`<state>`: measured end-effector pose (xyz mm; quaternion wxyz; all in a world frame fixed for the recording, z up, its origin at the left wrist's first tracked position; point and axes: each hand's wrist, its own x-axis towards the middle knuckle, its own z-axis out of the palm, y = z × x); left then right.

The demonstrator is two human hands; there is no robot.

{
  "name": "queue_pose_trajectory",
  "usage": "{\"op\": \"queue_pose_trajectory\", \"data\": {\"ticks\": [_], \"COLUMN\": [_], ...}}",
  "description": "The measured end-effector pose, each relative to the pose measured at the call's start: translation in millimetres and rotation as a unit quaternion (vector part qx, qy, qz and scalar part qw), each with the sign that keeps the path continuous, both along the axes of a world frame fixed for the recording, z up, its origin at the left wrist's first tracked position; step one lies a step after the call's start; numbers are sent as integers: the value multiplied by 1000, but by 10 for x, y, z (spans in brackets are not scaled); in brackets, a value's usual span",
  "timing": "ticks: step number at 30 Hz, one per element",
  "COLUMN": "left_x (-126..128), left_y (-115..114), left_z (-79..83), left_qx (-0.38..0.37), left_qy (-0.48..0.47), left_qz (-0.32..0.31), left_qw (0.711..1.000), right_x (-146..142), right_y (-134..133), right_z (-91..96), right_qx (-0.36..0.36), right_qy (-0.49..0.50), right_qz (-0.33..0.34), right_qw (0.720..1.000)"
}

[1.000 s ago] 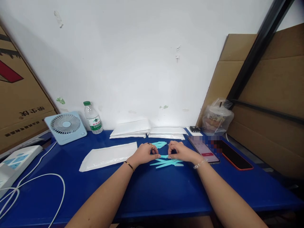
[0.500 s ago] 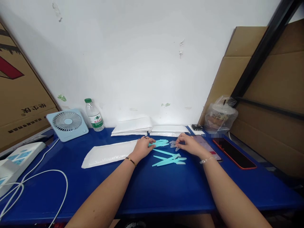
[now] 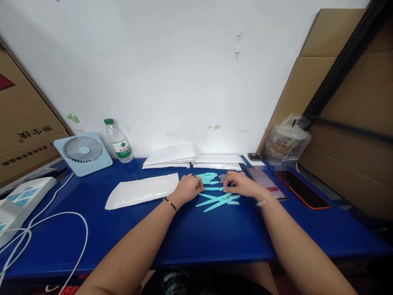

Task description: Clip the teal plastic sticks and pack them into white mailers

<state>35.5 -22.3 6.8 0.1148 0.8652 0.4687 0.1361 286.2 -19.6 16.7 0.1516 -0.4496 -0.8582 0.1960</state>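
Observation:
A slim turquoise eyebrow razor [image 3: 213, 189] stretches level between my two hands. My left hand [image 3: 188, 189] pinches its left end between thumb and fingers. On its right end the fingertips of my right hand [image 3: 241, 184] are closed; whether a small clear cap is also between them I cannot make out. Just in front lie several crossed turquoise razors [image 3: 216, 203] on the blue table [image 3: 215, 237]. Behind my fingers is a second bunch of razors [image 3: 208, 178]. Small translucent caps [image 3: 222, 178] sit beside my right hand, partly hidden by it.
A white padded mailer [image 3: 143, 190] lies left of my left hand, with stacked mailers [image 3: 170, 155] along the wall. Further left stand a bottle [image 3: 119, 143], a blue fan [image 3: 84, 153] and a power strip [image 3: 24, 200]. Two phones [image 3: 267, 184] [image 3: 308, 190] and a bagged cup [image 3: 287, 143] are right.
My left hand has lifted a razor from the back bunch. My right hand has come from the clear caps to the razor's right end. The view has shifted slightly.

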Motion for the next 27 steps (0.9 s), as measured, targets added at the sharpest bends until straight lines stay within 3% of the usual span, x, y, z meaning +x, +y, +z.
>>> {"op": "queue_pose_trajectory", "data": {"ticks": [6,13,17,22,27], "left_x": [-58,-156,-152,-33,85], "left_y": [22,94,89,-44,-151], "left_z": [58,22,24,83,86], "left_qx": [-34,9,31,1,-17], "left_qy": [-17,-34,-48,-68,-54], "left_qz": [12,57,71,-6,-86], "left_qw": [999,998,996,998,995], "right_x": [92,258,204,87,49], "right_y": [50,62,-17,-54,-33], "right_z": [-2,46,114,102,70], "right_qx": [-1,21,-37,-63,-54], "right_qy": [33,48,58,-29,17], "right_qz": [-3,-92,-17,49,32], "right_qw": [999,994,997,996,998]}}
